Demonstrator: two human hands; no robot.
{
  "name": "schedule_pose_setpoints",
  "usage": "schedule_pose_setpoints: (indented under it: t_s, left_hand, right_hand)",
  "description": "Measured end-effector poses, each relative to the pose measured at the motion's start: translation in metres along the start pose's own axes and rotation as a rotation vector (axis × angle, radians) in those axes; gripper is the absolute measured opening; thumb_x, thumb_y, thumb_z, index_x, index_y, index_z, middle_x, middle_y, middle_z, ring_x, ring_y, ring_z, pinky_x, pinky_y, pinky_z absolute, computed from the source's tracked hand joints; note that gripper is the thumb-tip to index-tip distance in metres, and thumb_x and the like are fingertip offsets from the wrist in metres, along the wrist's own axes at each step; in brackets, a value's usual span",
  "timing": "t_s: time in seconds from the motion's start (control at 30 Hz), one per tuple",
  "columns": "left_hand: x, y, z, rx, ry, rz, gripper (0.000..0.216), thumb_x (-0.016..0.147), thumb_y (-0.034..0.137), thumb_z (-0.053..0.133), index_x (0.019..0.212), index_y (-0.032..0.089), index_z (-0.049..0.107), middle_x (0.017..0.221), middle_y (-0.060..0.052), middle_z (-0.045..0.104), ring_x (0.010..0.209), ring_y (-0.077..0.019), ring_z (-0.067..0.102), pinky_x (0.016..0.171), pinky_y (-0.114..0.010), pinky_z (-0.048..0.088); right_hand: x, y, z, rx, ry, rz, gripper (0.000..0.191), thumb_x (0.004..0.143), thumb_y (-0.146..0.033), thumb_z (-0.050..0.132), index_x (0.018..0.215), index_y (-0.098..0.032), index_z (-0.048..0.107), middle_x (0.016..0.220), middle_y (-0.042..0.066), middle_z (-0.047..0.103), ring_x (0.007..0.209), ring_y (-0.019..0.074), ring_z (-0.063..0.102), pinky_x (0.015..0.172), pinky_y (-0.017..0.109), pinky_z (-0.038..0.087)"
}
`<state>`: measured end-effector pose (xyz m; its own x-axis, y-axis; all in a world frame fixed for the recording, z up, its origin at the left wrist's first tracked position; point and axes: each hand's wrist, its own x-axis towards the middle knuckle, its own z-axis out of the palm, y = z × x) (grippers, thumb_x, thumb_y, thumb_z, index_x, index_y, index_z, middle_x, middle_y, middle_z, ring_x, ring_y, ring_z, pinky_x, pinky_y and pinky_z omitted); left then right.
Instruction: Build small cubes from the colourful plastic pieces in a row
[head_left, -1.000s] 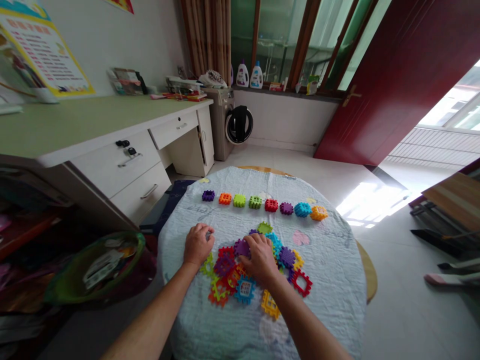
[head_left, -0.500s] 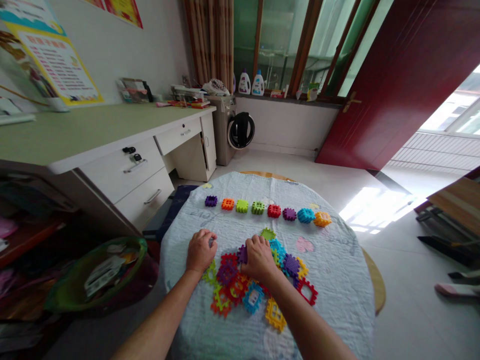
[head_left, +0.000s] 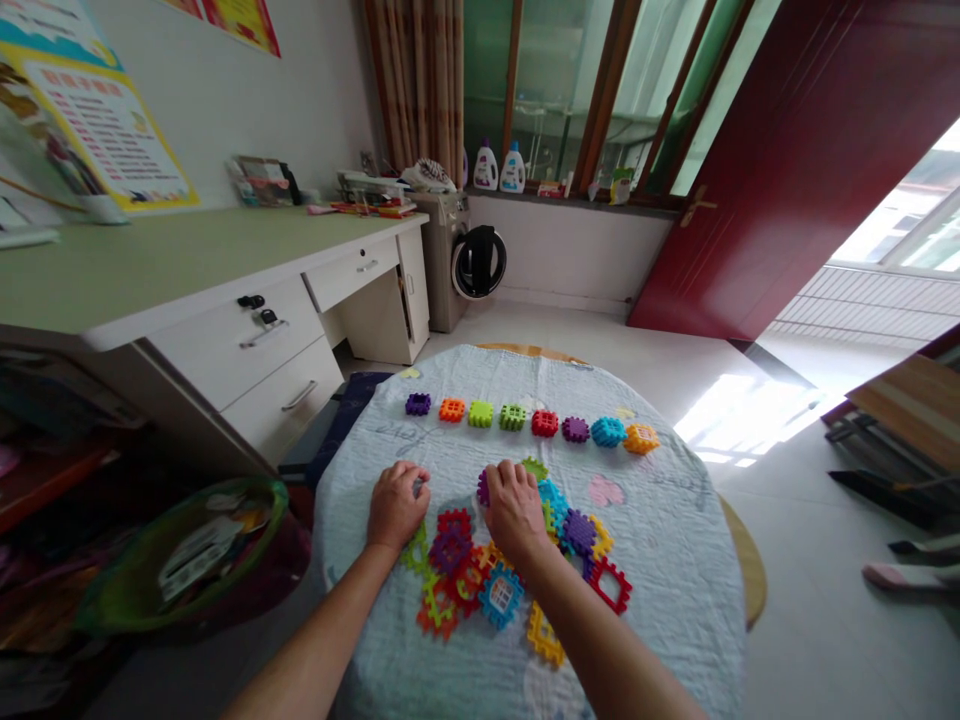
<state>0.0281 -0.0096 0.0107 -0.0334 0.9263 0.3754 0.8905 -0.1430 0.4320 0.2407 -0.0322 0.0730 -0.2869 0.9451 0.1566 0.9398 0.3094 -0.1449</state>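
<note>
My left hand [head_left: 397,508] rests on the cloth left of a loose pile of notched plastic building pieces, its fingers curled in. A small greyish patch shows at its fingertips; I cannot make out what it is. At the far side of the pile, my right hand [head_left: 515,508] has its fingers closed on a purple building piece [head_left: 483,489], partly hidden by the hand. Around the hands lie another purple piece [head_left: 450,549], a blue piece [head_left: 501,596], a yellow frame [head_left: 544,636] and a red frame [head_left: 610,586].
Beyond the hands, a row of small block shapes crosses the table, from a dark purple block [head_left: 418,404] to a yellow-orange block [head_left: 642,437]. A pale blue cloth [head_left: 667,560] covers the round table. A green basket [head_left: 187,560] stands at left, below a desk [head_left: 187,250].
My right hand has shifted slightly away from me with the purple piece, baring an orange piece in the pile. My left hand stays almost where it was. The view has moved a little.
</note>
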Motion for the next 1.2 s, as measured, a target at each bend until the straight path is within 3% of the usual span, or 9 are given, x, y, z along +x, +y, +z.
schedule_pose_setpoints:
  t_s: [0.27,0.43,0.53,0.7,0.87,1.07,1.2]
  left_hand:
    - [0.001,-0.001,0.001,0.006,-0.008,-0.002,0.015,0.074,0.017,0.052,0.082,0.021,0.064,0.094,-0.007,0.063,0.093,-0.0245,0.057,0.091,-0.039,0.046]
    - [0.001,-0.002,0.002,0.010,-0.006,0.006,0.015,0.075,0.018,0.051,0.081,0.021,0.064,0.093,-0.007,0.063,0.093,-0.0249,0.057,0.090,-0.039,0.047]
    - [0.001,-0.002,0.001,0.009,0.000,0.009,0.015,0.075,0.018,0.051,0.082,0.021,0.064,0.094,-0.007,0.063,0.093,-0.0248,0.058,0.090,-0.039,0.046]
    - [0.000,0.000,0.001,0.006,0.009,0.013,0.015,0.075,0.017,0.051,0.082,0.021,0.064,0.093,-0.007,0.063,0.093,-0.0243,0.058,0.091,-0.039,0.046]
    - [0.000,0.000,0.000,0.010,0.003,0.002,0.014,0.075,0.017,0.052,0.081,0.021,0.063,0.094,-0.007,0.063,0.094,-0.0244,0.058,0.091,-0.038,0.046]
    - [0.000,0.000,-0.001,0.014,-0.003,0.010,0.014,0.076,0.017,0.051,0.082,0.020,0.064,0.094,-0.007,0.063,0.093,-0.0240,0.057,0.091,-0.037,0.046]
    - [0.000,-0.001,0.000,0.015,-0.001,0.025,0.015,0.076,0.017,0.050,0.082,0.019,0.064,0.093,-0.007,0.063,0.093,-0.0240,0.057,0.091,-0.037,0.046]
  right_hand:
    - [-0.012,0.013,-0.010,0.335,-0.125,-0.145,0.045,0.071,-0.029,0.069,0.113,-0.022,0.056,0.103,0.005,0.060,0.098,0.0223,0.050,0.087,0.035,0.038]
    - [-0.003,0.033,-0.013,0.579,-0.019,0.112,0.038,0.075,-0.030,0.066,0.110,-0.019,0.059,0.101,0.005,0.058,0.093,0.0181,0.055,0.086,0.030,0.043]
    - [0.001,0.034,-0.015,0.536,-0.010,0.217,0.031,0.077,-0.033,0.065,0.103,-0.016,0.062,0.095,0.006,0.058,0.089,0.0181,0.056,0.083,0.029,0.044]
    - [-0.004,0.008,-0.008,0.324,-0.155,0.144,0.031,0.073,-0.039,0.067,0.095,-0.017,0.065,0.097,0.010,0.064,0.094,0.0237,0.058,0.084,0.033,0.043]
    - [-0.007,-0.015,0.001,0.168,-0.218,0.172,0.037,0.072,-0.044,0.066,0.095,-0.015,0.068,0.100,0.016,0.066,0.099,0.0302,0.060,0.083,0.038,0.045]
    - [0.000,-0.017,0.003,0.163,-0.287,0.221,0.039,0.070,-0.040,0.065,0.097,-0.012,0.069,0.102,0.018,0.066,0.099,0.0310,0.061,0.082,0.037,0.046]
    - [0.001,-0.016,0.006,0.168,-0.256,0.214,0.043,0.066,-0.038,0.067,0.099,-0.011,0.068,0.102,0.017,0.065,0.098,0.0303,0.061,0.083,0.035,0.046]
